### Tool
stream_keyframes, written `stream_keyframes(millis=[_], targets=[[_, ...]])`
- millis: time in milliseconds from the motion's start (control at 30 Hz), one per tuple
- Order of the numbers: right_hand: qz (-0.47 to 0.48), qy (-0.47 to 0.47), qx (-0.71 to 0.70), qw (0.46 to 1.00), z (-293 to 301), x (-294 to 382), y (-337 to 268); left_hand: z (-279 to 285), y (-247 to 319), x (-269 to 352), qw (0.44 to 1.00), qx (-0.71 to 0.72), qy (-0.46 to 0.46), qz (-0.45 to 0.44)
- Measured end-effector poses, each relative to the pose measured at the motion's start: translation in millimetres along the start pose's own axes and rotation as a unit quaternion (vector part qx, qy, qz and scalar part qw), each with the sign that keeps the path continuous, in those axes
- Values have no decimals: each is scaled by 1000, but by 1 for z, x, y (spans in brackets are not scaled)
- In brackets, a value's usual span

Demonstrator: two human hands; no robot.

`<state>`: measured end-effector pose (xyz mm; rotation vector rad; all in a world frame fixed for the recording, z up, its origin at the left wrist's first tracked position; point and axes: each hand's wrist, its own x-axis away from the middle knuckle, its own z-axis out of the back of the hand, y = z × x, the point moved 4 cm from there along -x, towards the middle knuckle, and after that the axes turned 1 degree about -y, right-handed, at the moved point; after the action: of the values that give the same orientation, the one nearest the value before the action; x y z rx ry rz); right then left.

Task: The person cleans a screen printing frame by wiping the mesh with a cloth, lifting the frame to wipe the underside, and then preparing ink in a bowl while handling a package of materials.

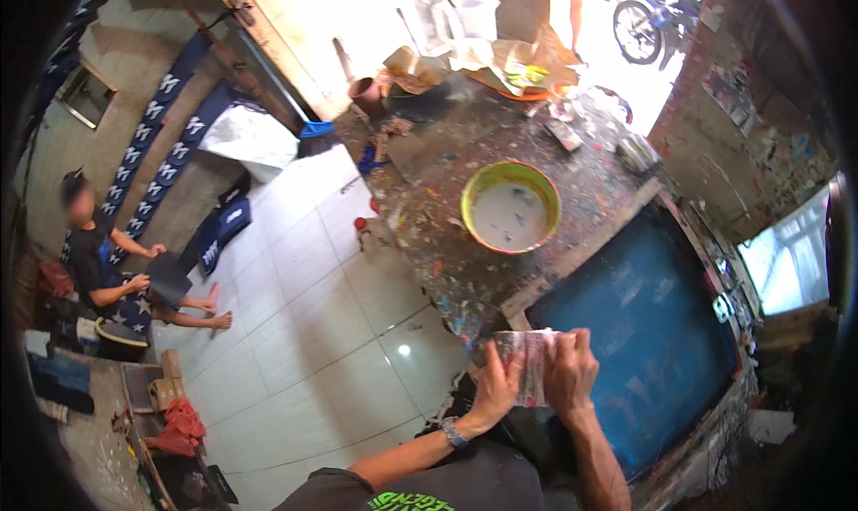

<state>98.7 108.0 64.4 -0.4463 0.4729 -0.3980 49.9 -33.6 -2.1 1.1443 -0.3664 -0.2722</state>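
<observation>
Both my hands hold a flat, whitish, streaked piece with pink stains (531, 369), perhaps a small squeegee; its exact kind is unclear. My left hand (497, 383) grips its left side, thumb and fingers on its near face. Around its right edge are the curled fingers of my right hand (572, 370). The piece is up over the near edge of the worktable. Just right of my hands lies a screen-printing frame (643, 323) with blue mesh and faint pale marks. Farther ahead stands a yellow-green bucket (467, 210) holding pale, milky liquid with dark bits floating in it.
The paint-crusted worktable (429, 256) also bears brown paper (496, 58) and a brown cup (366, 95) at its far end. A seated person (100, 256) handles dark cloth at the left, near printed navy strips (161, 176). Pale floor tiles (308, 323) lie between.
</observation>
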Motion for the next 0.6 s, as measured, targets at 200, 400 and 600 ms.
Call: stream_keyframes(millis=[200,400,600], targets=[[-3,-17,12,1000,5,11,-5,2,9,2,996,54,0,65],[27,-89,7,996,43,63,-13,-2,16,2,998,31,49,-9],[69,-53,85,993,-1,-11,-6,-1,20,1,999,40,26,-7]])
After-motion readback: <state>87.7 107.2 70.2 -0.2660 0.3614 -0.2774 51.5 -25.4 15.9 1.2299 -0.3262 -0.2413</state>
